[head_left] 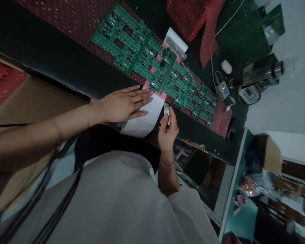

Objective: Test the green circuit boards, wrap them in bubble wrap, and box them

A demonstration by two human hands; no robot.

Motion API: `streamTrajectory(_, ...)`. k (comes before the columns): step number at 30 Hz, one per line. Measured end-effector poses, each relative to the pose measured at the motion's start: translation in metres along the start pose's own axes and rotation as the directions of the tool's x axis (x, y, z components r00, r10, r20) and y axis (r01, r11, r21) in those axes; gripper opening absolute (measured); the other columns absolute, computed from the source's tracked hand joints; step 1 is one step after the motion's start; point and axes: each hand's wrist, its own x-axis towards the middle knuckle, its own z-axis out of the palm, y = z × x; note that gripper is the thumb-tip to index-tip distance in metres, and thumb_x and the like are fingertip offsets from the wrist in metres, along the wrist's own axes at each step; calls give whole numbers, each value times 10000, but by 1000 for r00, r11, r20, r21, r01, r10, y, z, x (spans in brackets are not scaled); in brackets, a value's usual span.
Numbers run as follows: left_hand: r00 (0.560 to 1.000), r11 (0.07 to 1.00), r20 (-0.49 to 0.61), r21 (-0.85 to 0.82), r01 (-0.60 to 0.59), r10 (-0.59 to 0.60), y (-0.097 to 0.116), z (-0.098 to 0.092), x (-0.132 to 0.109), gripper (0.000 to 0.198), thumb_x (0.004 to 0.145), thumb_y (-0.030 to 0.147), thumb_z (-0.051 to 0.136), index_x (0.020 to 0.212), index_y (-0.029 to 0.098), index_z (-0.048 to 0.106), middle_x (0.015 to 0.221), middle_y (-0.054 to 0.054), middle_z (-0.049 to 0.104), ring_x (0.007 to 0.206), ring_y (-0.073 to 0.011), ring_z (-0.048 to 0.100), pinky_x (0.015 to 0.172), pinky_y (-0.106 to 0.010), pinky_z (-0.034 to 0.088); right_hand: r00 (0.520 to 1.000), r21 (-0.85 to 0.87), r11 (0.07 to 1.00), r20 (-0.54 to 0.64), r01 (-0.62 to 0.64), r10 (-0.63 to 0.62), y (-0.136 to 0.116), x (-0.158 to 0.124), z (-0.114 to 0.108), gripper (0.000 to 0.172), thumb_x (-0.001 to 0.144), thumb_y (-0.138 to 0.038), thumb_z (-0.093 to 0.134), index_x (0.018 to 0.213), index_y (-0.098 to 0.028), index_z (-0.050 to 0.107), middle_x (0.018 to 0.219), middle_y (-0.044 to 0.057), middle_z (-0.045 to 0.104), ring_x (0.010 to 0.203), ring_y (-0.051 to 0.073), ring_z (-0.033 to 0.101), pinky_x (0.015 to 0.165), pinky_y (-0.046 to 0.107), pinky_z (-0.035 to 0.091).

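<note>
My left hand lies flat with fingers stretched out on a white sheet of small labels at the dark table's near edge; a ring shows on one finger. My right hand is closed in a pinch on a small pale strip-like object just right of the sheet; I cannot make out what it is. Beyond both hands a row of green circuit board panels lies on red bubble wrap. A thin orange wire loops over the boards.
A red mesh bundle and a stack of green boards sit at the far side. Small white meters and a metal cylinder tool stand right of the boards. A cardboard box is at left; cluttered shelves lie lower right.
</note>
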Motion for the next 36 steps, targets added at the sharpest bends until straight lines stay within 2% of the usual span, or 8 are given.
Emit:
streamTrajectory(8,994,996,-75,49,-74,77,-9,7,9,684,1110,487,384,1692,129,381,1723,-146,341,1630,-288,296,1373,-527,159,993,-104,991,-75,87,-95,-5,21,-8,299,1143,-372,441,1147,-197,683,1039,79,751,997,187,740,935,338,582)
streamTrajectory(11,992,998,-109,30,-60,63,-7,4,9,668,1115,466,364,1697,140,379,1724,-134,345,1626,-296,304,1371,-526,185,990,-130,986,-76,108,-119,-6,20,-7,309,1154,-350,399,1196,-201,667,1096,95,753,1051,199,742,955,355,583)
streamTrajectory(15,991,996,-103,-11,-86,85,-1,1,2,599,1119,443,363,1639,181,505,1673,-114,451,1578,-293,406,1369,-474,239,985,-133,976,-6,172,-175,-3,15,0,309,1158,-351,392,1285,-213,636,1171,106,752,1142,213,723,992,374,580)
streamTrajectory(19,994,997,-79,-27,-76,74,-5,3,3,561,1114,421,370,1599,208,557,1661,-91,477,1574,-294,414,1370,-506,228,977,-135,968,59,213,-206,5,19,9,329,1157,-359,388,1325,-210,629,1226,127,733,1249,234,677,1071,425,559)
streamTrajectory(25,990,993,-108,-75,-96,88,-20,-6,7,558,1116,416,372,1611,220,540,1676,-74,457,1590,-282,387,1370,-511,238,989,-135,980,15,148,-147,4,31,1,352,1158,-396,386,1277,-212,661,1114,102,746,1091,225,730,985,394,590)
streamTrajectory(28,988,992,-140,-97,-77,63,-25,-12,0,569,1100,489,448,1614,262,540,1654,-60,493,1571,-287,419,1361,-493,268,991,-91,988,-43,126,-130,-6,27,-2,351,1150,-378,418,1356,-215,650,1157,104,748,1066,211,741,963,370,600)
streamTrajectory(32,992,994,-106,-87,-70,61,-28,-11,-7,648,1071,538,491,1624,200,522,1638,-113,503,1575,-337,402,1331,-549,285,990,-49,990,-29,133,-135,-23,20,11,379,1139,-359,443,1431,-208,632,1250,130,750,1104,212,744,969,361,614)
streamTrajectory(36,992,996,-114,-60,-70,63,-28,-11,-6,729,1095,621,367,1631,143,493,1667,-143,457,1596,-330,363,1327,-557,265,994,-135,985,31,109,-105,-32,23,32,360,1125,-356,473,1375,-207,685,1174,123,773,1057,226,751,969,381,625)
